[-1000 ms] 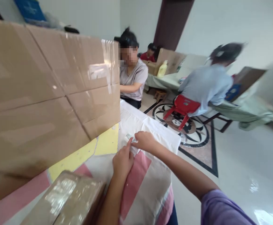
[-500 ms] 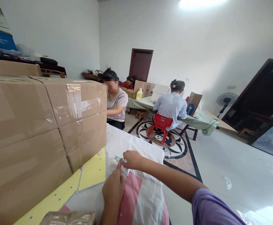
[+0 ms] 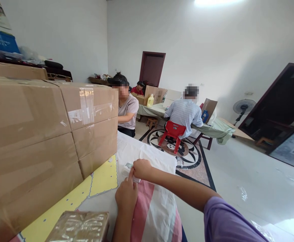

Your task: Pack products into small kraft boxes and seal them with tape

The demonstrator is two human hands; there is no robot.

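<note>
A small white box with a picture on its top lies on the cloth-covered table. My left hand is at its near side, the index finger stretched onto the box and the other fingers curled in. From the right, my right hand reaches across with fingers closed at the top edge of the box. Whatever is between those fingertips is hidden. Under the box is a white cloth with pink stripes.
Large taped cartons are stacked along the left. A smaller taped brown box stands by my left forearm. Across the table sits a person; another person sits on a red chair at a green-covered table.
The view has shifted slightly, bringing more of the smaller brown box into sight. Both hands stay at the white box, in nearly the same pose.
</note>
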